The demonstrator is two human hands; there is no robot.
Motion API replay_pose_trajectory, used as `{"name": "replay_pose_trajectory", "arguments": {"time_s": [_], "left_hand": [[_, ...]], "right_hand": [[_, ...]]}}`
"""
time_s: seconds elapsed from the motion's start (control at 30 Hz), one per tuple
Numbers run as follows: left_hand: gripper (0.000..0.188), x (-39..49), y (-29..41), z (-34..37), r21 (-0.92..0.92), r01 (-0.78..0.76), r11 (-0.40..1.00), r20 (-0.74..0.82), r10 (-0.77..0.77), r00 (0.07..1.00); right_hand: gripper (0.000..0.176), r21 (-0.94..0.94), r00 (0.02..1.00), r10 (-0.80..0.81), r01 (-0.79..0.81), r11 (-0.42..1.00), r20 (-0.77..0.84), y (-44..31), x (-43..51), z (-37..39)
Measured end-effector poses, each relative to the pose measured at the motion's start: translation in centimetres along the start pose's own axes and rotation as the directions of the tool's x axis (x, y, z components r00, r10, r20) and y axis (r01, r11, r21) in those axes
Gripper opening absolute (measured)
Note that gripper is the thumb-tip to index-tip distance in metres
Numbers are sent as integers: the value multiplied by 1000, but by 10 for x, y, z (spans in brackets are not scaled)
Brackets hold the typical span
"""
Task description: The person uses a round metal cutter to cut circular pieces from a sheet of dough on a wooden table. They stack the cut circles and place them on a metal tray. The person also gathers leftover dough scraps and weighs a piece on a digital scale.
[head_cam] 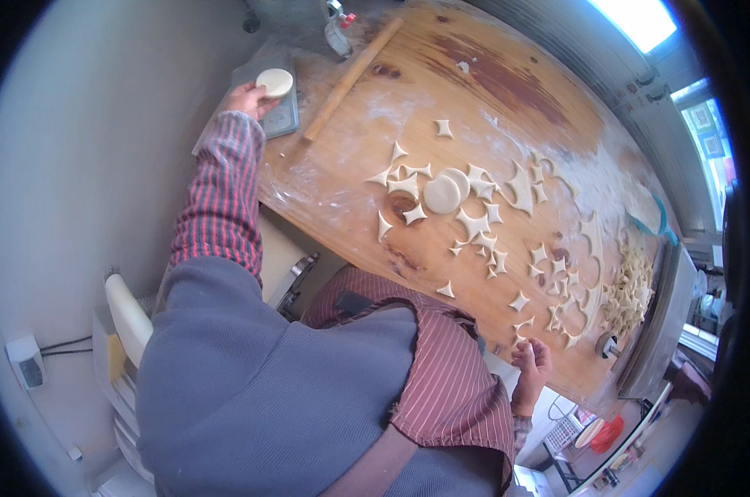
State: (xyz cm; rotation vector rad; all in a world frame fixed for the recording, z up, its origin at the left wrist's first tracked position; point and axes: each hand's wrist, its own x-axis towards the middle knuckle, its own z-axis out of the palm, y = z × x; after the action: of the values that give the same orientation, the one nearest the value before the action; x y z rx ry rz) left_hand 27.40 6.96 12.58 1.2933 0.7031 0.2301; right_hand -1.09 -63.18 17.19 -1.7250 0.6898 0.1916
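My left hand [246, 101] grips the edge of a pale round of dough [275, 83], held over a flat kitchen scale [282, 118]. The round has some thickness; whether it is one piece or a stack is unclear. At the table's near edge hovers my right hand [532, 373], fingers loosely curled, close to a small dough scrap [521, 330]. Whether anything sits within those fingers cannot be seen. Two overlapping dough discs [442, 194] lie mid-table among star-shaped dough offcuts [473, 223]. Farther right is a sheet remnant with scalloped cut edges [594, 273].
A wooden rolling pin [354, 79] lies right of the scale on the floured wooden table [412, 99]. Offcuts are heaped [627, 286] at the right, near a teal-rimmed tool [651, 217], a round metal cutter [608, 345] and a metal box-like edge [655, 323]. A wall [132, 124] bounds the left.
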Motion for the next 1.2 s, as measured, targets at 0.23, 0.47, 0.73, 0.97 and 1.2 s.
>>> {"name": "replay_pose_trajectory", "arguments": {"time_s": [0.23, 0.47, 0.73, 0.97, 1.2], "left_hand": [[44, 40, 25, -61, 539, 132, 832, -366, 91, 926], [54, 77, 29, -80, 863, 114, 492, -224, 169, 960], [57, 98, 37, -73, 966, 32, 256, -83, 188, 979], [59, 92, 43, -44, 982, 47, 184, -72, 135, 988], [64, 112, 35, -41, 995, 0, 104, -15, 150, 989]], "right_hand": [[19, 15, 999, 50, -49, 999, -2, -5, 1, 3], [19, -22, 999, 37, -37, 999, 0, -11, 0, 0], [20, -34, 997, 71, -71, 997, 1, -7, 0, 1], [19, -37, 995, 100, -101, 994, -13, -4, -4, 4], [20, -36, 993, 113, -113, 993, -17, -1, -5, 5]]}}
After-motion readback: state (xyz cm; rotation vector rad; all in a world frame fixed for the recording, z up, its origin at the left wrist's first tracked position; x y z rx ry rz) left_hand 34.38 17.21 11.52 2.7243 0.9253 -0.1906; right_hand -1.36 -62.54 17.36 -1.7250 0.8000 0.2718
